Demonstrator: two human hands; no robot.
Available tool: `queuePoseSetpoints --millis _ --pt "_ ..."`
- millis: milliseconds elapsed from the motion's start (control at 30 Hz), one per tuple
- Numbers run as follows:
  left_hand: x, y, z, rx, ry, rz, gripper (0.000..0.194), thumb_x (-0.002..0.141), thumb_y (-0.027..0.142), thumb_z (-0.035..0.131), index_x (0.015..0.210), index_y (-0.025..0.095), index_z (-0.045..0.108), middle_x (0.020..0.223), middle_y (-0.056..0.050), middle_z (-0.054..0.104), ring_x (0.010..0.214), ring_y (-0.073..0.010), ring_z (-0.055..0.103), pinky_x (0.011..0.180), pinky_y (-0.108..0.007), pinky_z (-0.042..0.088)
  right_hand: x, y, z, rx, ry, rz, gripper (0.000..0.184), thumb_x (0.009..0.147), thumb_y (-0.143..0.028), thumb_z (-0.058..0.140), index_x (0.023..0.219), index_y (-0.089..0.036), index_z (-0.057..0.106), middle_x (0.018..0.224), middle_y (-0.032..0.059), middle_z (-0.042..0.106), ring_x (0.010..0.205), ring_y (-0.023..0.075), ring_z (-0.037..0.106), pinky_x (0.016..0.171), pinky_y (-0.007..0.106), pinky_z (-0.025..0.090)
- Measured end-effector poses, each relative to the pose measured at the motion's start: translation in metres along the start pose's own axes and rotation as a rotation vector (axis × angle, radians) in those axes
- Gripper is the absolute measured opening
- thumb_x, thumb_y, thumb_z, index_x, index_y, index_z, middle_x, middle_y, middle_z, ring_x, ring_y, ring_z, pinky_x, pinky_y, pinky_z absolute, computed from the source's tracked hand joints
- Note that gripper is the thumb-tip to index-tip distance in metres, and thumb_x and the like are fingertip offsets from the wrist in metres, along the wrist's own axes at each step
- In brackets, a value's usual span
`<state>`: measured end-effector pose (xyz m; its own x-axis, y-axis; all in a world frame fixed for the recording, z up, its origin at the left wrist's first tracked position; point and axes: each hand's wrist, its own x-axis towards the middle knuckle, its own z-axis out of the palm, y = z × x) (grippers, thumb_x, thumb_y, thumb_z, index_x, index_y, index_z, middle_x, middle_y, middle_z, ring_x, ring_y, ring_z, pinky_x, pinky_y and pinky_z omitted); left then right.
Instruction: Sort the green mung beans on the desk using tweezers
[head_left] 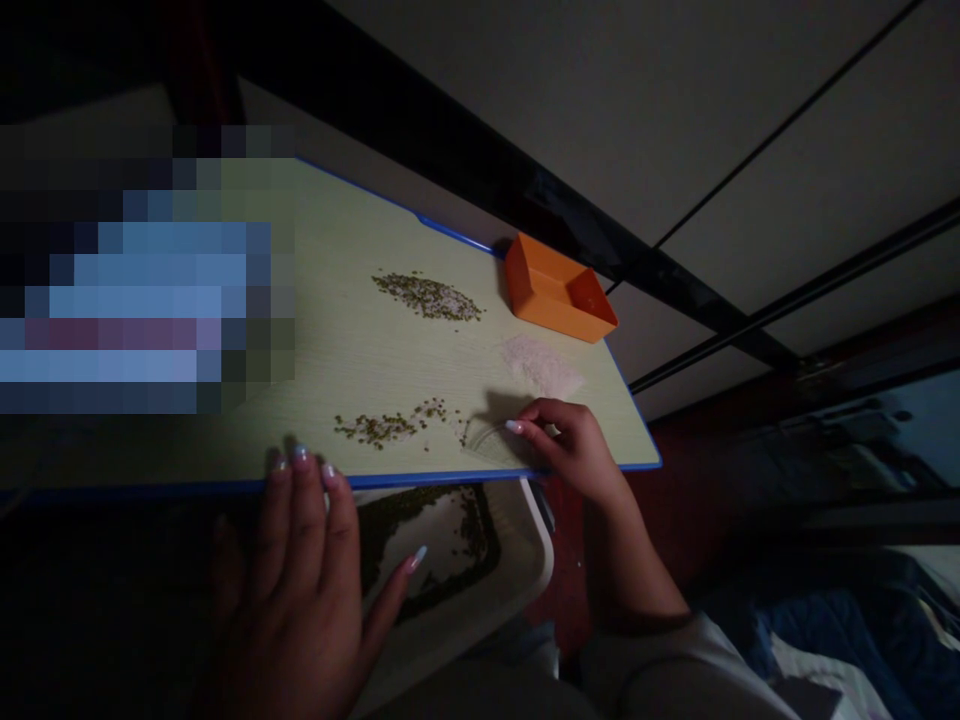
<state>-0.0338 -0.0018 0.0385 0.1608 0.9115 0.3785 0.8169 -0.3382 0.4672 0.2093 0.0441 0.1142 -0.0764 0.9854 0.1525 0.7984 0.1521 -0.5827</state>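
Observation:
My right hand (566, 445) is closed in a pinch over the near right part of the pale table (330, 280). A thin, clear, flat piece (495, 440), like see-through plastic, seems to lie in that pinch; its outline is faint. Just left of it is a loose line of small green beans mixed with white grains (386, 425). A heap of white grains (544, 365) lies beyond the fingers. Farther back sits another mixed heap of green beans and white grains (427, 295). My left hand (307, 570) is open, its stretched fingers resting at the blue table edge.
An orange open box (562, 290) stands at the table's far right corner. Below the near edge is a white tub (536, 560) with green beans and a pale patch inside. A blurred-out blue area covers the left. Cabinet panels (750, 120) rise behind the table.

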Motion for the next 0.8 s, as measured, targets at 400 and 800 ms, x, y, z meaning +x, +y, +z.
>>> queuePoseSetpoints --millis 400,800 --pt "0.000 -0.001 -0.001 0.008 -0.022 0.004 0.081 0.083 0.048 0.041 0.145 0.013 0.002 0.159 -0.020 0.009 0.148 -0.0330 0.009 0.118 -0.063 0.012 0.007 0.002 0.000 -0.025 0.142 -0.054 0.023 0.088 -0.038 0.059 0.078 -0.018 0.065 0.072 0.0029 0.066 0.066 0.0137 0.057 0.061 0.023 0.042" --pt "0.000 -0.001 0.001 0.022 -0.006 0.017 0.081 0.082 0.047 0.042 0.145 0.014 0.003 0.159 -0.019 0.009 0.148 -0.0323 0.009 0.117 -0.063 0.015 0.013 0.002 0.004 -0.194 0.065 -0.196 0.020 0.091 -0.035 0.057 0.080 -0.020 0.066 0.074 0.0036 0.067 0.070 0.0152 0.058 0.068 0.027 0.043"
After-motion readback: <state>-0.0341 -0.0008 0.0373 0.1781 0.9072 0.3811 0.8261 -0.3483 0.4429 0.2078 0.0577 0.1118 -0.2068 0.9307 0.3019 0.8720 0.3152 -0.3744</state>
